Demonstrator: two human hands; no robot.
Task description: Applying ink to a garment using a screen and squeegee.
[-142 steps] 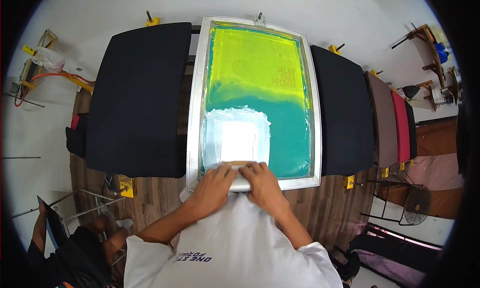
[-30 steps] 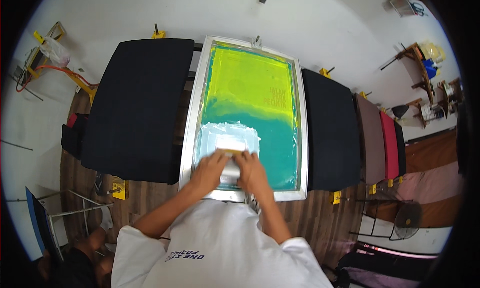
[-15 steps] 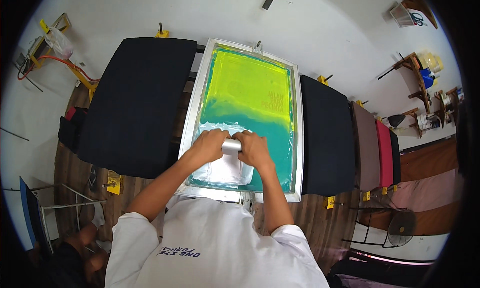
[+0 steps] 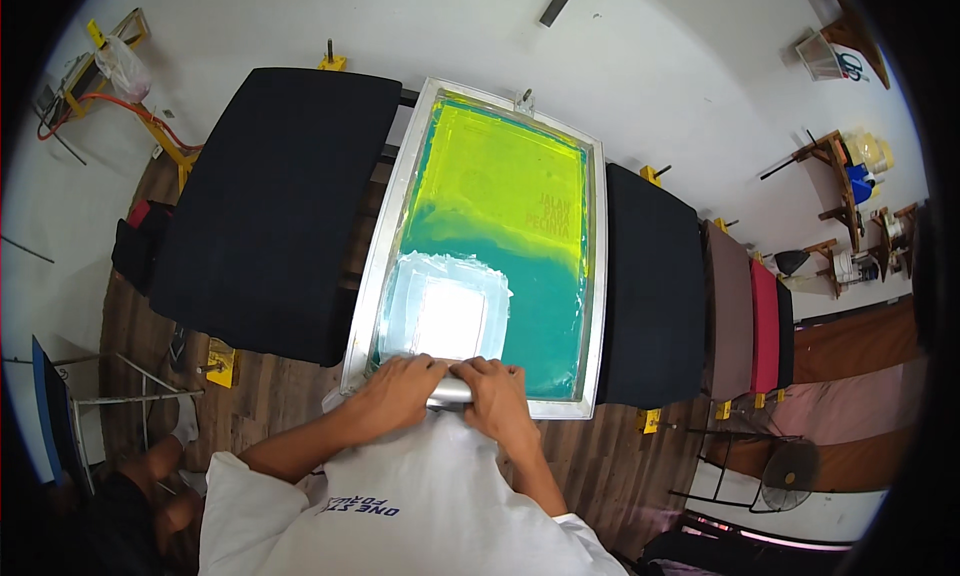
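A silkscreen frame (image 4: 600,226) with a silver metal rim lies lengthwise in front of me. Its mesh (image 4: 510,166) is yellow-green at the far part and teal at the near part. On the near left of the mesh, a pale, ragged-edged patch (image 4: 402,296) surrounds a bright white rectangle (image 4: 450,318). At the near end of the frame, my left hand (image 4: 408,388) and my right hand (image 4: 495,396) are closed side by side on the silver handle of a squeegee (image 4: 450,390). The squeegee's blade is hidden under my fingers.
A black-covered platen (image 4: 275,206) stands left of the frame, another black one (image 4: 655,286) right of it. Brown (image 4: 732,311) and red (image 4: 764,326) platens follow farther right. A fan (image 4: 790,476) stands at lower right. A person's bare leg (image 4: 150,466) shows at lower left.
Both hands have drawn the squeegee toward my body, from the pale patch to the frame's near end. The white rectangle, covered before, now shows fully.
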